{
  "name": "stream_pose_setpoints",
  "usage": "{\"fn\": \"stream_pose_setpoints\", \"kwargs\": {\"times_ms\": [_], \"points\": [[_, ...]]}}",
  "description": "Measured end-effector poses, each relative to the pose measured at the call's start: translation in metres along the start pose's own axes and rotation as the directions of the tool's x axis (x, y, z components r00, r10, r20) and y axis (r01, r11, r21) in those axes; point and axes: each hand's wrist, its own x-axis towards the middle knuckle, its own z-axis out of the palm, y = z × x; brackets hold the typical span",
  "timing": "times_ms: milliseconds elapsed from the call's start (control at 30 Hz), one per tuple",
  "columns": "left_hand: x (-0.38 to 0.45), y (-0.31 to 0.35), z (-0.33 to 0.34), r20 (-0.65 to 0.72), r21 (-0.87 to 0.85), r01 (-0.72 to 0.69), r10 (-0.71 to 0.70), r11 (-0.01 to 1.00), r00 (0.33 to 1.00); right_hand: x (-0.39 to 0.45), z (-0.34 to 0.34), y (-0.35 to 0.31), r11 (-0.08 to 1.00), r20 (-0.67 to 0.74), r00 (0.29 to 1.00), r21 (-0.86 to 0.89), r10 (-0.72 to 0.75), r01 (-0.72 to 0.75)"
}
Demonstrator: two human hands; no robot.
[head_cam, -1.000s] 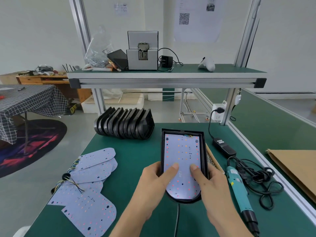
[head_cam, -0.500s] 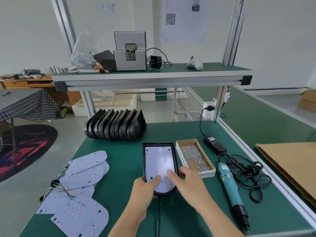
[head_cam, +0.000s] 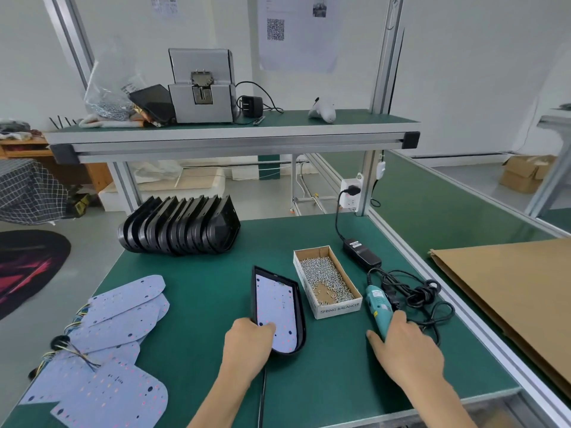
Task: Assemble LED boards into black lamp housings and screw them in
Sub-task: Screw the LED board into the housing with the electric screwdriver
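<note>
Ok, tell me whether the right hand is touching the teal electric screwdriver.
Touching. The head view shows the right hand lying over the handle of the teal electric screwdriver, with no gap between them.

Single head view, looking forward-down over green bench (head_cam: 200, 291), close.

We count one lamp housing (head_cam: 301, 316) lying flat on the bench with one LED board (head_cam: 276, 307) inside it. Standing in a row behind are roughly ten more empty housings (head_cam: 179, 228); the overlap keeps us from an exact figure. At the left lie at least five loose LED boards (head_cam: 117, 332), stacked so the total is unclear. We see one cardboard box (head_cam: 340, 307) of screws (head_cam: 324, 278), too many to count, one electric screwdriver (head_cam: 378, 305), and two hands: the left hand (head_cam: 248, 345) and the right hand (head_cam: 404, 347).
</note>
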Motion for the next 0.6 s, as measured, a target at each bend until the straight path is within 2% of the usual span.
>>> {"fn": "stream_pose_setpoints", "kwargs": {"times_ms": [100, 167, 200, 267, 333, 400, 433, 467, 533, 600], "points": [[-0.005, 0.002, 0.001, -0.024, 0.203, -0.043, 0.049, 0.978, 0.999, 0.012, 0.001, 0.003, 1.000, 0.028, 1.000, 0.023, 0.007, -0.008], [-0.006, -0.001, -0.002, -0.028, 0.280, -0.069, 0.081, 0.957, 0.996, 0.024, 0.000, 0.011, 0.962, 0.095, 0.995, 0.269, 0.020, -0.045], [-0.005, -0.002, -0.003, -0.025, 0.296, -0.082, 0.094, 0.952, 0.995, 0.027, -0.001, 0.015, 0.879, 0.132, 0.991, 0.470, 0.015, -0.076], [-0.005, -0.004, -0.006, -0.013, 0.316, -0.091, 0.100, 0.944, 0.995, 0.029, -0.003, 0.018, 0.596, 0.184, 0.983, 0.790, -0.015, -0.139], [-0.002, -0.005, -0.008, -0.011, 0.321, -0.081, 0.089, 0.944, 0.996, 0.027, 0.002, 0.014, 0.215, 0.172, 0.982, 0.965, -0.075, -0.152], [0.001, -0.007, -0.009, -0.017, 0.297, -0.069, 0.078, 0.952, 0.997, 0.024, 0.006, 0.009, -0.221, 0.132, 0.978, 0.961, -0.158, -0.166], [0.002, -0.008, -0.010, -0.019, 0.278, -0.068, 0.076, 0.958, 0.997, 0.022, 0.007, 0.007, -0.398, 0.114, 0.972, 0.898, -0.207, -0.190], [0.003, -0.010, -0.011, -0.027, 0.252, -0.070, 0.079, 0.965, 0.996, 0.021, 0.009, 0.006, -0.530, 0.099, 0.964, 0.819, -0.245, -0.219], [0.002, -0.010, -0.013, -0.112, 0.196, -0.111, 0.135, 0.974, 0.985, 0.022, 0.013, 0.003, -0.675, 0.082, 0.954, 0.689, -0.289, -0.264], [-0.002, -0.002, -0.014, -0.265, 0.165, -0.292, 0.327, 0.942, 0.907, 0.025, 0.015, -0.001, -0.698, 0.080, 0.943, 0.653, -0.324, -0.295]]}}
